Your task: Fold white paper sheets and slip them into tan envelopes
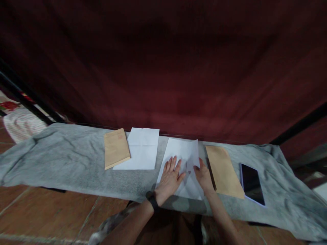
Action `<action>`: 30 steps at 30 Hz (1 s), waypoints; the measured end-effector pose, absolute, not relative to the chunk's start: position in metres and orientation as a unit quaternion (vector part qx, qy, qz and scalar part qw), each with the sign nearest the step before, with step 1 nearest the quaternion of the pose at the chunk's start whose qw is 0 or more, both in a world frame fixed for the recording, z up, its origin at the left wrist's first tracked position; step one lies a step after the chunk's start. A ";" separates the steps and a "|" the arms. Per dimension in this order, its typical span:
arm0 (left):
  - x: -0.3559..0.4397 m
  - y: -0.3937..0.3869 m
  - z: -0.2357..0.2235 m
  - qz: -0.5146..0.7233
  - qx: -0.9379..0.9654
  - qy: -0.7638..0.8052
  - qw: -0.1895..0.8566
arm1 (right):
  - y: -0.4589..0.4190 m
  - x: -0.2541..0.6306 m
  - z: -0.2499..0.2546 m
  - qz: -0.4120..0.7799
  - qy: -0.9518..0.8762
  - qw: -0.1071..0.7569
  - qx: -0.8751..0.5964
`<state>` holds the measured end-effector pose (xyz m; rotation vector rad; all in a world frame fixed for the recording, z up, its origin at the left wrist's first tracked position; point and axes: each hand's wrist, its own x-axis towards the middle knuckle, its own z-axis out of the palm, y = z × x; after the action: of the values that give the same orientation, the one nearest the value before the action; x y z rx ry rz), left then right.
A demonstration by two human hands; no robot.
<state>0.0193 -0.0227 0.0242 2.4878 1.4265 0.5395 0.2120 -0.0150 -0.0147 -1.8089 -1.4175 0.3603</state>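
A white sheet of paper (180,147) lies in front of me, its right side lifted and bent. My left hand (170,177) rests flat on the sheet with the fingers spread, a dark band at the wrist. At the sheet's right edge, my right hand (203,176) has its fingers curled in a pinch on the paper; the fingertips are partly hidden. Just right of that hand lies a thin dark stick, perhaps a pen (211,173), along the edge of a brown envelope (222,170).
To the left, another brown envelope (116,149) overlaps a second white sheet (144,154) with fold creases. A phone (252,183) lies at the right. Everything rests on a narrow surface covered with grey cloth (76,163), against a dark red panel (163,75).
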 end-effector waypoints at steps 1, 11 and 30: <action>0.017 -0.020 0.018 0.160 0.852 0.491 0.090 | -0.017 0.212 -0.012 0.101 -0.561 0.379 -0.729; 0.016 -0.019 -0.024 0.125 0.883 0.453 -0.006 | -0.030 0.134 -0.020 0.047 -0.717 0.265 -0.643; -0.026 -0.018 -0.008 0.162 0.819 0.549 0.048 | -0.062 0.190 -0.029 -0.098 -0.683 0.202 -0.695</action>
<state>-0.0257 -0.0176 -0.0078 2.4956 1.6726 0.4941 0.1896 -0.0617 -0.0291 -1.9403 -1.9075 -0.2750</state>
